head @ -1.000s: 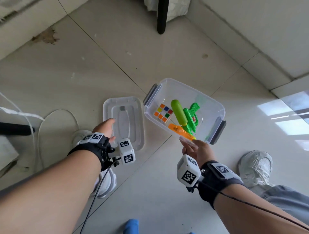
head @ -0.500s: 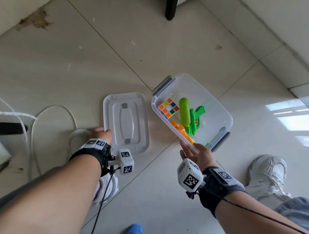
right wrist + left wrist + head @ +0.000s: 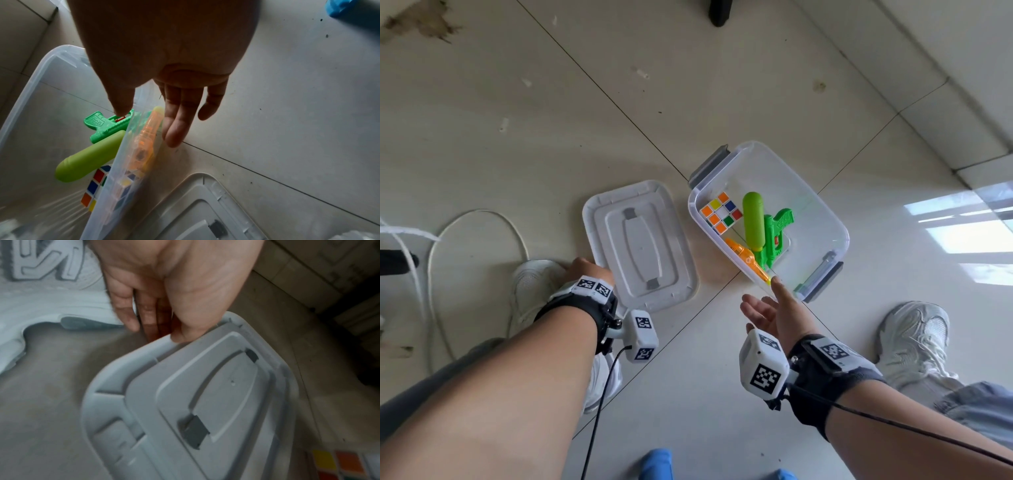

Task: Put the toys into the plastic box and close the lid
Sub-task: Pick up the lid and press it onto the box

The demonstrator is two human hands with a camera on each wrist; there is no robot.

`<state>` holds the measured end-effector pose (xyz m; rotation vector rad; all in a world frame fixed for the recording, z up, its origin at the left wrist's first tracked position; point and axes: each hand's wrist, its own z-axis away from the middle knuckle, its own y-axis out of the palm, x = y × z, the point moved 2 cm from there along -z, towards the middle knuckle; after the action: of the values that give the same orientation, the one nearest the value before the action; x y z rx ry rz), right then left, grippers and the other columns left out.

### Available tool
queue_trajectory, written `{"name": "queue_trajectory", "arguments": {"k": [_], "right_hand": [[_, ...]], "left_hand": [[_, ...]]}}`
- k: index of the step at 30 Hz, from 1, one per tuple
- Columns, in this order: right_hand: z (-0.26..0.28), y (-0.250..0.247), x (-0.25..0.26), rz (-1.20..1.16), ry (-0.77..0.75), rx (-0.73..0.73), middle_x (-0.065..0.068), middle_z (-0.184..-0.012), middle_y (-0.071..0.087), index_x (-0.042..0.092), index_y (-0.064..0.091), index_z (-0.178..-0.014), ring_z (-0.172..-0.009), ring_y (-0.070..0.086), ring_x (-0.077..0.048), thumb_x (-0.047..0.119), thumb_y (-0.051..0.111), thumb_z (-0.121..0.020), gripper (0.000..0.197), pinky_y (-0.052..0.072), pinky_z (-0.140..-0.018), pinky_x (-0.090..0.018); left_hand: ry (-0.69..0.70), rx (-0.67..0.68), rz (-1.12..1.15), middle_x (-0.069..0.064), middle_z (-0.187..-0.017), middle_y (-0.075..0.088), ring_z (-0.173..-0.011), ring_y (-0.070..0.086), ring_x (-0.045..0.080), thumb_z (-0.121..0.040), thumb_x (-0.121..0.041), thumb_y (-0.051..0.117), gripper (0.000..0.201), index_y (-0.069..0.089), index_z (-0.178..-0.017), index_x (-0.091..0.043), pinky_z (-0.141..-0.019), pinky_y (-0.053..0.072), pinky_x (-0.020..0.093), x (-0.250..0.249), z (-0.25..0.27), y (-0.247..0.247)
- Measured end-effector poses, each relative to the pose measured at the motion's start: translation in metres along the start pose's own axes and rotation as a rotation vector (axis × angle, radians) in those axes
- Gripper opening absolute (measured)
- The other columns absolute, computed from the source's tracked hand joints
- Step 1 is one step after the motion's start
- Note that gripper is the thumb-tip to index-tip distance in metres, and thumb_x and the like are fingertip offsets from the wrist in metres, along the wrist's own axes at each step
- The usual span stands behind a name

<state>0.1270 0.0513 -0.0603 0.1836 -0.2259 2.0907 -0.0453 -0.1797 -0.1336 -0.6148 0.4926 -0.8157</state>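
Observation:
The clear plastic box (image 3: 825,219) stands open on the tile floor. Inside lie a colour cube (image 3: 720,213), a green water pistol (image 3: 777,229) with a lime tank (image 3: 752,219), and an orange toy (image 3: 746,260) against the near wall. The box's lid (image 3: 640,245) lies flat to its left. My left hand (image 3: 585,269) is at the lid's near-left corner. In the left wrist view, the left hand (image 3: 158,327) has its thumb on the lid rim (image 3: 160,340) and its fingers past the edge. My right hand (image 3: 763,298) is open at the box's near rim, fingers straight.
A white shoe (image 3: 534,284) sits just left of my left hand and another (image 3: 914,339) right of the box. A white cable (image 3: 472,219) loops on the floor at left. A black furniture leg (image 3: 719,13) stands far back. A blue object (image 3: 657,462) lies near me.
My left hand has slid from above the lid down to its near-left corner and taken the rim. My right hand has stayed at the box's near rim, with its fingers spread wider.

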Motion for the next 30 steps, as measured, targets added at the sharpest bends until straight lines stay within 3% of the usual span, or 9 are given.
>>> {"name": "queue_trajectory", "arguments": {"k": [3,6,8,11,16,19,21,26,30], "right_hand": [[0.008,0.000,0.000,0.088,0.036,0.043,-0.010,-0.080,0.067,0.005,0.043,-0.115,-0.043,0.065,-0.013,0.051,0.055,-0.089,0.054,0.048,-0.055,-0.029],[0.023,0.002,-0.002,0.140,0.099,0.164,-0.012,-0.083,0.068,0.000,0.047,-0.119,-0.046,0.065,-0.015,0.046,0.057,-0.090,0.056,0.047,-0.060,-0.031],[0.035,0.005,-0.002,0.126,0.088,0.217,-0.011,-0.083,0.066,0.002,0.051,-0.120,-0.047,0.066,-0.016,0.041,0.055,-0.093,0.047,0.047,-0.061,-0.031],[0.054,0.011,0.002,0.057,0.042,0.232,-0.009,-0.080,0.064,0.009,0.058,-0.111,-0.053,0.067,-0.015,0.034,0.053,-0.096,0.030,0.049,-0.063,-0.031],[0.088,0.014,0.010,0.002,-0.034,0.278,-0.006,-0.076,0.062,0.012,0.058,-0.093,-0.057,0.066,-0.015,0.031,0.049,-0.098,0.021,0.046,-0.066,-0.030],[0.107,0.009,0.012,-0.017,-0.092,0.322,-0.004,-0.076,0.063,0.014,0.057,-0.094,-0.054,0.067,-0.014,0.030,0.049,-0.097,0.018,0.047,-0.067,-0.031],[0.114,0.007,0.016,-0.034,-0.120,0.341,-0.003,-0.076,0.063,0.014,0.057,-0.096,-0.054,0.068,-0.013,0.030,0.049,-0.097,0.018,0.048,-0.068,-0.031],[0.146,0.004,0.044,-0.136,-0.191,0.398,-0.008,-0.081,0.064,0.008,0.053,-0.096,-0.063,0.068,-0.018,0.033,0.049,-0.097,0.025,0.052,-0.065,-0.035],[0.172,0.001,0.075,-0.260,-0.239,0.480,-0.018,-0.103,0.063,0.002,0.040,-0.132,-0.090,0.067,-0.027,0.051,0.057,-0.088,0.067,0.054,-0.079,-0.037]], "left_hand": [[-0.013,0.011,0.037,0.027,-0.119,0.064,-0.111,0.062,0.039,-0.088,-0.012,0.055,0.036,0.056,-0.118,0.008,-0.085,0.049,0.040,-0.002,0.000,-0.006],[0.033,0.004,0.089,0.019,-0.108,0.066,-0.101,0.064,0.037,-0.085,-0.010,0.054,0.027,0.056,-0.110,-0.001,-0.084,0.050,0.039,-0.007,0.009,-0.018],[0.072,0.036,0.080,0.011,-0.100,0.061,-0.090,0.060,0.032,-0.086,-0.015,0.053,0.025,0.056,-0.110,-0.008,-0.076,0.045,0.033,-0.012,0.016,-0.025],[0.152,0.099,0.078,0.012,-0.094,0.061,-0.084,0.057,0.031,-0.085,-0.025,0.056,0.020,0.058,-0.098,-0.009,-0.074,0.044,0.032,-0.020,0.026,-0.040],[0.270,0.109,0.169,0.015,-0.115,0.067,-0.091,0.060,0.029,-0.086,-0.020,0.061,0.033,0.060,-0.118,-0.012,-0.083,0.048,0.035,-0.044,0.055,-0.067],[0.350,0.025,0.178,0.009,-0.111,0.065,-0.095,0.061,0.031,-0.086,-0.018,0.058,0.039,0.055,-0.124,-0.014,-0.082,0.047,0.034,-0.061,0.081,-0.088],[0.412,-0.044,0.214,0.006,-0.107,0.062,-0.089,0.058,0.028,-0.085,-0.018,0.056,0.039,0.054,-0.124,-0.016,-0.078,0.045,0.032,-0.074,0.098,-0.103],[0.691,-0.178,0.335,-0.001,-0.095,0.062,-0.083,0.057,0.023,-0.081,-0.011,0.053,0.029,0.057,-0.110,-0.014,-0.072,0.044,0.028,-0.104,0.159,-0.125],[0.915,-0.138,0.263,-0.003,-0.090,0.062,-0.078,0.055,0.018,-0.081,-0.007,0.055,0.023,0.059,-0.102,-0.016,-0.060,0.040,0.022,-0.122,0.206,-0.119]]}}
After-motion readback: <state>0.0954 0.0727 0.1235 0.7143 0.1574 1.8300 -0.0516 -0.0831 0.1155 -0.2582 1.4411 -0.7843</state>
